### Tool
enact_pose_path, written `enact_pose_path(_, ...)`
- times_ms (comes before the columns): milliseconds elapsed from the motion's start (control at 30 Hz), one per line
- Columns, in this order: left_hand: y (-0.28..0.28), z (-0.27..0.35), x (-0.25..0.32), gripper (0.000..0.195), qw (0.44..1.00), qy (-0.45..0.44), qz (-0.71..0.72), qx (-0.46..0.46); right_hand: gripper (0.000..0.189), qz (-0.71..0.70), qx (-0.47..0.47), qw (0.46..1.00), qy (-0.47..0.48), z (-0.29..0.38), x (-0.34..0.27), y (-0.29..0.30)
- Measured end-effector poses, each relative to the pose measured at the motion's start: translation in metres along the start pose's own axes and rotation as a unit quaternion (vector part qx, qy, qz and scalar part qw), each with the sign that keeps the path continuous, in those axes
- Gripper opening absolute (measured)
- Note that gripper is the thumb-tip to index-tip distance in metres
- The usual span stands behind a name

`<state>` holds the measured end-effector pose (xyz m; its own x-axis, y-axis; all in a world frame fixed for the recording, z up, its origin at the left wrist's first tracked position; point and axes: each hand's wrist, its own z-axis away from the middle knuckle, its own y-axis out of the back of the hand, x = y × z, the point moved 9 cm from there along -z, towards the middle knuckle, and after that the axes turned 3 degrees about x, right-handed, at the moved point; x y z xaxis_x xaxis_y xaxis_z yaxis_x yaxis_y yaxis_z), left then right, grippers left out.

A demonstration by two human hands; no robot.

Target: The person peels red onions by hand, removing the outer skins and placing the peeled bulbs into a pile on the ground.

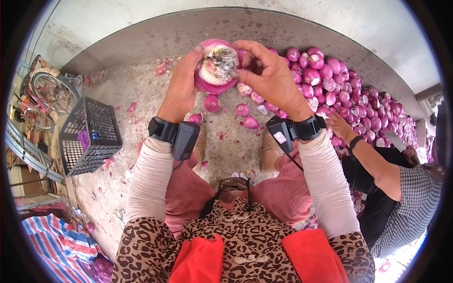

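I hold a large red onion (211,79) up in front of me, its pale cut or peeled face turned towards me. Dark, mould-like streaks cover part of that face. My left hand (181,84) grips the onion from the left, the thumb along its upper edge. On the opposite side, the thumb and forefinger of my right hand (274,76) pinch the onion's rim. Beneath, a few loose onions (212,103) lie on the concrete floor (226,141) between my feet. A long heap of red onions (329,85) starts just beyond my right hand.
A co-worker's hand (341,125) reaches to the heap at right; their other hand is by a knife blade (395,140). A black plastic crate (102,136) stands at left, near bicycles (53,86). A striped sack (63,244) lies lower left. A wall (212,28) bounds the far side.
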<state>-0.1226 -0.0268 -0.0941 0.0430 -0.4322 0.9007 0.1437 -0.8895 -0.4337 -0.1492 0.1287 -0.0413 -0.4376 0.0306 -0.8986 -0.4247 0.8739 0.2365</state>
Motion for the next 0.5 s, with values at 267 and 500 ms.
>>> enact_pose_path(267,0.015,-0.005,0.004,0.037,0.993,-0.061,-0.098,0.016,0.034,0.028,-0.011,0.997,0.077,0.004,-0.014,-0.004)
enact_pose_path(500,0.012,-0.003,0.005,0.037,0.995,-0.056,-0.076,0.025,0.03,0.026,-0.009,0.997,0.073,0.004,-0.008,-0.006)
